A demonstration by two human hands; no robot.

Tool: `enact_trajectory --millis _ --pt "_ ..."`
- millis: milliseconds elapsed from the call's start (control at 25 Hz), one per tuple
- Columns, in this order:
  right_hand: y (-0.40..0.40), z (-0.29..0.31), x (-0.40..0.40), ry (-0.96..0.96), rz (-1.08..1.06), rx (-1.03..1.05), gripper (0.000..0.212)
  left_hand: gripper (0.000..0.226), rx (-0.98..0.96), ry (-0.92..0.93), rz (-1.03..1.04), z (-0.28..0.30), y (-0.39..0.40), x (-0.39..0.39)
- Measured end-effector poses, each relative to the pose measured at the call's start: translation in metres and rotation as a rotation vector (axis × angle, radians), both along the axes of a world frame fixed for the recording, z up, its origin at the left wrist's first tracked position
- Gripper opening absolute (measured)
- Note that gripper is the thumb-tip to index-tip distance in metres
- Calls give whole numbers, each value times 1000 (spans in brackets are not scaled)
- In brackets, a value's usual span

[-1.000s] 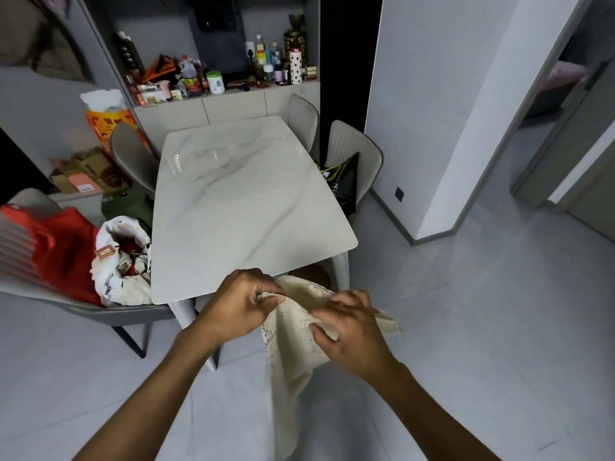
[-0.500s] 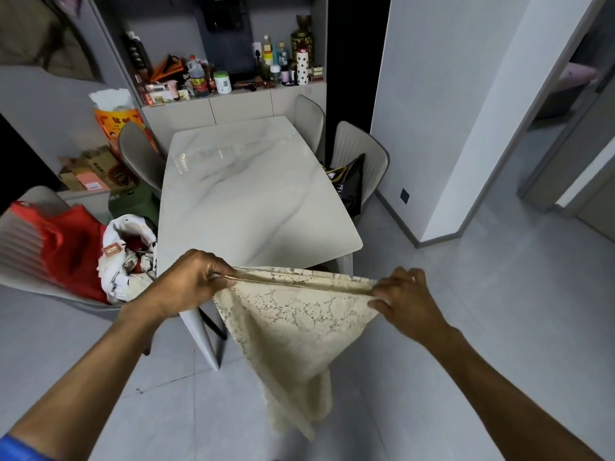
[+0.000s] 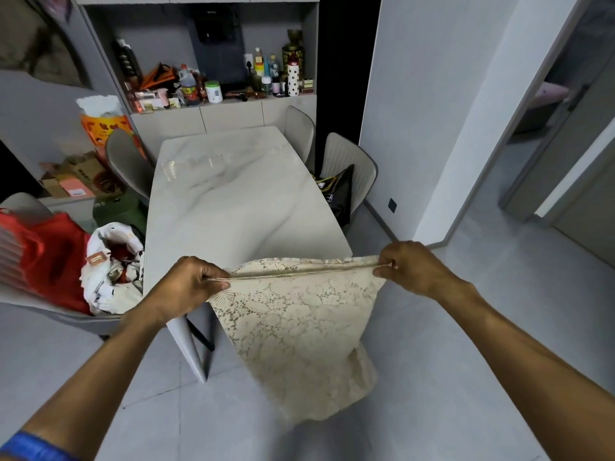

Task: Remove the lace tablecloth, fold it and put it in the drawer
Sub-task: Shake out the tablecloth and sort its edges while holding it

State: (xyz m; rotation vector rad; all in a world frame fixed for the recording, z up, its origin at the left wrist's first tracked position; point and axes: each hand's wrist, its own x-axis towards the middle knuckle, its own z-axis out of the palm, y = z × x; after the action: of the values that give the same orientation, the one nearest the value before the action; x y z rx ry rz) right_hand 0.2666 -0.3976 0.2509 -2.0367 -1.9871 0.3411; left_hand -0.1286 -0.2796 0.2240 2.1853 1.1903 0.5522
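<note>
At the near end of a marble-topped bench [image 3: 233, 211], a person stretches a cream lace cloth [image 3: 299, 327] taut between two bare hands. The left hand [image 3: 186, 284], at about 9 o'clock of the cloth, has its fingers [image 3: 213, 277] clamped on one end of the folded top edge; the right hand [image 3: 412, 267], at 3 o'clock, pinches the other end with its fingers closed on the hem. The cloth is off the bench and hangs in the air in front of its near edge, the top edge drawn into a straight line that slopes slightly up to the right, the doubled lace falling to a loose tail above the grey tiled floor [image 3: 466, 361]. At 10 o'clock of the hands a chair [image 3: 66, 319] carries a red bag [image 3: 50, 257] and a white bundle [image 3: 109, 267] just beside it. At 1 o'clock a second chair [image 3: 362, 174] holds a black bag [image 3: 339, 194]. At 12 o'clock, beyond the far end of the bench, a shelf [image 3: 233, 101] is crowded with bottles and jars above pale cabinet fronts. A blue cuff [image 3: 33, 449] shows at the left forearm, at the lower left corner.
</note>
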Motion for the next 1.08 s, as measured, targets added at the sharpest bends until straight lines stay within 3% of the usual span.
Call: enact_trajectory --millis 160,280,440,560,640,720,840,880,1000,1080 --pt "0 -5 1 134 -80 60 19 31 -2 -75 15 -1 0 -1" --pt "2 -9 -1 442 -128 38 18 31 -112 -228 98 -1 -2 -4" --pt "4 -15 -5 916 -144 126 32 29 -138 -467 174 2 -9 -6" --pt "0 -29 -9 1136 -176 -5 32 26 -149 -503 158 4 -14 -7" --pt "-5 -44 -15 1138 -168 -79 28 34 -211 -455 99 9 -18 -9" --pt "-6 -52 -25 1131 -170 -21 25 40 -225 -315 128 17 -15 -13" --pt "0 -51 -47 1087 -121 44 21 30 -24 284 63 29 -5 -8" --pt "2 -49 -57 1035 -89 41 20 27 -21 354 -10 35 -10 4" --pt "5 -36 -89 865 6 45 25 56 -242 97 -263 38 -33 59" --pt "6 -25 -101 851 24 103 26 35 -262 -80 -317 31 -46 94"
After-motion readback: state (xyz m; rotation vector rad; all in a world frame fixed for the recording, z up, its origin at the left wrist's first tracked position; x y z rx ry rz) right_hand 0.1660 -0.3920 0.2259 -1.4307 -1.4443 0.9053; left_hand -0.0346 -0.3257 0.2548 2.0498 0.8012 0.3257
